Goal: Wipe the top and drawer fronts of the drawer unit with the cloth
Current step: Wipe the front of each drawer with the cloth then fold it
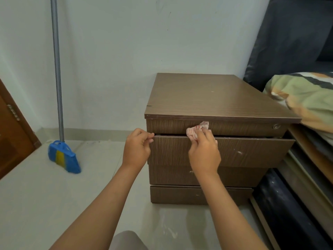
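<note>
Drawer unit [212, 98]: it stands on the floor against the wall, just beside the bed; I judge it heavy and stiff enough to stay put under a wiping push.
Top: flat wood-grain board, bare, with a few pale specks; probably smooth and easy to sweep.
Second drawer [234, 150]: its front stands proud of the others (it looks pulled out a little), so I expect it to slide if I press hard; best held at the edge.
My left hand [137, 147]: fingers curled, pinching the drawer's upper left corner.
My right hand [204, 152]: fingers bunched round the cloth, pressing it at the seam between the top drawer front and the second.
Cloth [198, 129]: pale pink, soft, light and crumpled; it should mould into the gap.
Hidden: the drawer's inside, the unit's right side behind the bedding, and most of the cloth under my fingers.
Lock [275, 126]: too small to read clearly.
</note>
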`<act>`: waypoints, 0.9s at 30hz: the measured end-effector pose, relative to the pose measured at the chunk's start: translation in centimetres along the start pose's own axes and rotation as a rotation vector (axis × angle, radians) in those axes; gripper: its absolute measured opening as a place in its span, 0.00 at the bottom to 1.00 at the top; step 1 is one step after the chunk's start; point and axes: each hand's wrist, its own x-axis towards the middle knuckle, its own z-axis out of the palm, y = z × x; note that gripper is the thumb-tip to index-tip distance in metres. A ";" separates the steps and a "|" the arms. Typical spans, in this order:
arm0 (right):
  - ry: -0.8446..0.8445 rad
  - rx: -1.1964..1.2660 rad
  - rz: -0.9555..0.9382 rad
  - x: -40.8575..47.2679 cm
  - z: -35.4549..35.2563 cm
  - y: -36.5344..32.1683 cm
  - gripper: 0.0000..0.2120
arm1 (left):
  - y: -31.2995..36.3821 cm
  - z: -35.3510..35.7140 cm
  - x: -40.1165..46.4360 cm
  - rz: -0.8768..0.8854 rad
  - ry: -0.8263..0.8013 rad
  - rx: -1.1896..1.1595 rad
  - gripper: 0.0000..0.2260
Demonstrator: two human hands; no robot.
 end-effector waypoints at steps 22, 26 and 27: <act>0.062 -0.070 0.140 3.9 -8.7 11.5 0.14 | 0.2 0.0 -0.4 0.018 0.010 0.049 0.07; 0.099 -0.083 0.147 4.4 -9.9 13.2 0.14 | 0.3 0.0 -0.4 0.016 0.014 0.052 0.07; 0.102 -0.088 0.149 4.6 -10.1 13.6 0.14 | 0.3 0.0 -0.5 0.019 0.016 0.052 0.07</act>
